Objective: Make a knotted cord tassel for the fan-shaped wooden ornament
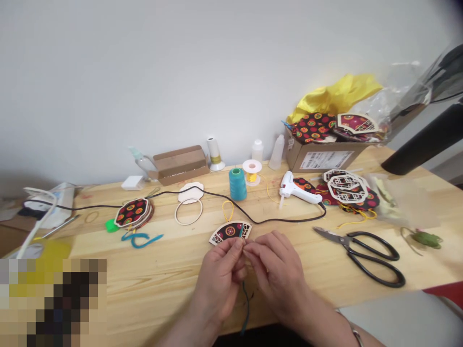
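Observation:
My left hand (pixel 220 274) and my right hand (pixel 275 270) meet over the wooden table (pixel 152 279), fingertips pinched together. A teal cord (pixel 247 303) runs from the pinch down between my wrists. Both hands grip it. Just beyond my fingers lies a fan-shaped wooden ornament (pixel 230 231) with red and black patterned fabric and a yellow loop.
Black scissors (pixel 365 250) lie to the right. A white glue gun (pixel 298 190) with its black cable, a teal thread spool (pixel 237 183) and a yellow wire reel (pixel 252 172) stand behind. A cardboard box (pixel 325 154) of ornaments sits back right. More ornaments (pixel 133 212) and a wooden ring (pixel 188 212) lie left.

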A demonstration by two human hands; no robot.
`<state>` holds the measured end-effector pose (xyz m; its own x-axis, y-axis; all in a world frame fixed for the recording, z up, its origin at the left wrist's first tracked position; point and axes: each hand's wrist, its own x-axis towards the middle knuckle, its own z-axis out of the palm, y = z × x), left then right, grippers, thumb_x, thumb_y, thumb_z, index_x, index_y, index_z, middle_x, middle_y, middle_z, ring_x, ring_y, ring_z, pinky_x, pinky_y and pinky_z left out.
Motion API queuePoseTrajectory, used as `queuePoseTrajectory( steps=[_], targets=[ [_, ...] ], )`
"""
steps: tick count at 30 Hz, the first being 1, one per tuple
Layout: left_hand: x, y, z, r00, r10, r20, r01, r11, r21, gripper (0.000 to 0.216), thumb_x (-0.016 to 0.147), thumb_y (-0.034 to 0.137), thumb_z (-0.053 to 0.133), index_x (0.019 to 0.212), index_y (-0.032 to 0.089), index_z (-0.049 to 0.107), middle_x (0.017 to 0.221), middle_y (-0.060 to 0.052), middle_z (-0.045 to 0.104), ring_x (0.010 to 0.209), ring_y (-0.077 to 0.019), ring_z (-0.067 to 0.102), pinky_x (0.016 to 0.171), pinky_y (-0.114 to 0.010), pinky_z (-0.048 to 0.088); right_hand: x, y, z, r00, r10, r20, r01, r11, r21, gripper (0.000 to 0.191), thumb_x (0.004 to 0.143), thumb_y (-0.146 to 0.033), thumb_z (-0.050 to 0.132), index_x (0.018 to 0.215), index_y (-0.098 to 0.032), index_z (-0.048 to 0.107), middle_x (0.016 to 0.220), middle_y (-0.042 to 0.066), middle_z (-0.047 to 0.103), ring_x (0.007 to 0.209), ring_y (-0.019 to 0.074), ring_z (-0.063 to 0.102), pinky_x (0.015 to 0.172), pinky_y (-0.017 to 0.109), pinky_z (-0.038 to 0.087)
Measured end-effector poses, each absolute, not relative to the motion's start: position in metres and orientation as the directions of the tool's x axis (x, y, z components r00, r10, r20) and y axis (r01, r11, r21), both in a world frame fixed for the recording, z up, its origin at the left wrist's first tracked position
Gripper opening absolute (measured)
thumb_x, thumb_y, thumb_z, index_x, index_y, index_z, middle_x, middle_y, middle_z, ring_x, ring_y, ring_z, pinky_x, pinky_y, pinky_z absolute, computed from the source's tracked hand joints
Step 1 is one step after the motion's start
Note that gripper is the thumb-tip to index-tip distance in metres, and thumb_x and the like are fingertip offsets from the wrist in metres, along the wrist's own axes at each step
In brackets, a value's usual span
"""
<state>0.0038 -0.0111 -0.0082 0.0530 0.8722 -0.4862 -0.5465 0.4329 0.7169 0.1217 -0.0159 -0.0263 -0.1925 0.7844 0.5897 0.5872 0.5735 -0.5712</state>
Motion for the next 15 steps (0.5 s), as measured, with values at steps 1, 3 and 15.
queuePoseTrajectory(
  steps=[1,3,15],
  targets=[
    [0.004,-0.011,-0.008,0.048,0.873,-0.485,-0.551,0.429,0.716,0.027,0.061,0.03,0.079,0.071,0.008,0.066,0.051,0.007,0.043,0.043,-0.0013,0.024,0.039,-0.014,0.019,0.123,-0.017,-0.026,-0.191,0.786,0.588,0.575,0.575,-0.582,0.016,0.086,-0.01,0.05,0.085,-0.017,0.064,0.076,0.005,0.062,0.07,0.0164,0.05,0.064,0.031,0.039],
    [0.003,-0.01,-0.008,0.039,0.874,-0.484,-0.562,0.42,0.713,0.027,0.061,0.029,0.079,0.069,0.008,0.065,0.05,0.007,0.042,0.042,-0.001,0.023,0.039,-0.014,0.019,0.126,-0.017,-0.024,-0.179,0.795,0.579,0.538,0.572,-0.619,0.016,0.086,-0.01,0.051,0.089,-0.018,0.065,0.075,0.004,0.062,0.07,0.0163,0.052,0.064,0.03,0.04],
    [0.001,-0.011,-0.011,0.018,0.893,-0.45,-0.549,0.385,0.742,0.024,0.065,0.028,0.076,0.067,0.009,0.062,0.066,0.0,0.056,0.043,0.0003,0.026,0.038,-0.014,0.02,0.142,0.0,-0.018,-0.084,0.988,0.127,0.143,0.138,-0.98,0.021,0.071,-0.017,0.069,0.092,-0.021,0.072,0.08,0.003,0.065,0.065,0.0132,0.056,0.059,0.026,0.046]
  ],
)
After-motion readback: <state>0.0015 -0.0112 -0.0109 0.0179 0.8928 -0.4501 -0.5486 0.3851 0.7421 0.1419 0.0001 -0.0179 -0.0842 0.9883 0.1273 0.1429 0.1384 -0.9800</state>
